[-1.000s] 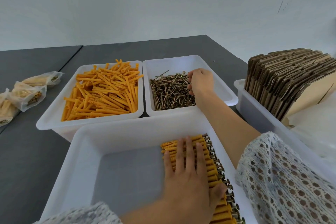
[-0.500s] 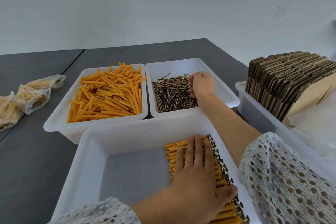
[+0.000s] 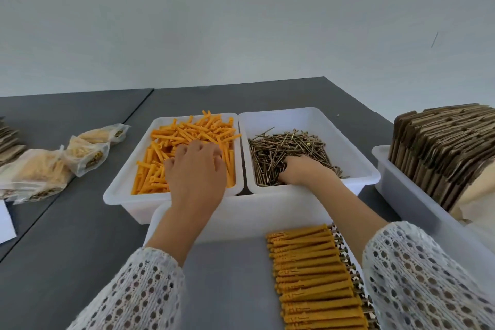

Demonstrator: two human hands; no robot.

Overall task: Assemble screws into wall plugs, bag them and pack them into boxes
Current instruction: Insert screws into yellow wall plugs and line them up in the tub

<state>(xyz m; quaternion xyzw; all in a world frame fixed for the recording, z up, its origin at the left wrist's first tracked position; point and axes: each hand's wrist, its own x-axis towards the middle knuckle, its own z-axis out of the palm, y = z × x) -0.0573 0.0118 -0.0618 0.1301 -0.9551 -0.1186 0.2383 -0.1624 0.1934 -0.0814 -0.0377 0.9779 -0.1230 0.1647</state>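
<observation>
**Both hands in the bins at the packing bench**

My dark grey bench (image 3: pixel 80 236) fills the lower half of the frame below a pale wall. At the bottom centre sits the nearest white tray (image 3: pixel 241 220), where a neat row of assembled plugs (image 3: pixel 313 276), orange with screw heads showing on their right ends, runs down toward the bottom edge. Behind it, side by side at mid-frame, are two more white bins: the left bin (image 3: pixel 120 185) is heaped with loose orange wall plugs (image 3: pixel 187 131), the right bin (image 3: pixel 356 161) with a tangle of brass-coloured screws (image 3: pixel 281 147). At the right edge, another white tub (image 3: pixel 401 190) holds flat cardboard boxes (image 3: pixel 442 147) standing on edge. At the left edge lie several filled clear bags (image 3: pixel 51 169).

My left hand (image 3: pixel 197 171), fingers loosely curled downward, rests on the orange plugs; I cannot tell whether it has caught any. My right hand (image 3: pixel 300 171) is dug into the screws at the near side of their bin, fingers buried, so I cannot tell its hold either. Both wrists emerge from white openwork sleeves (image 3: pixel 428 276).
</observation>
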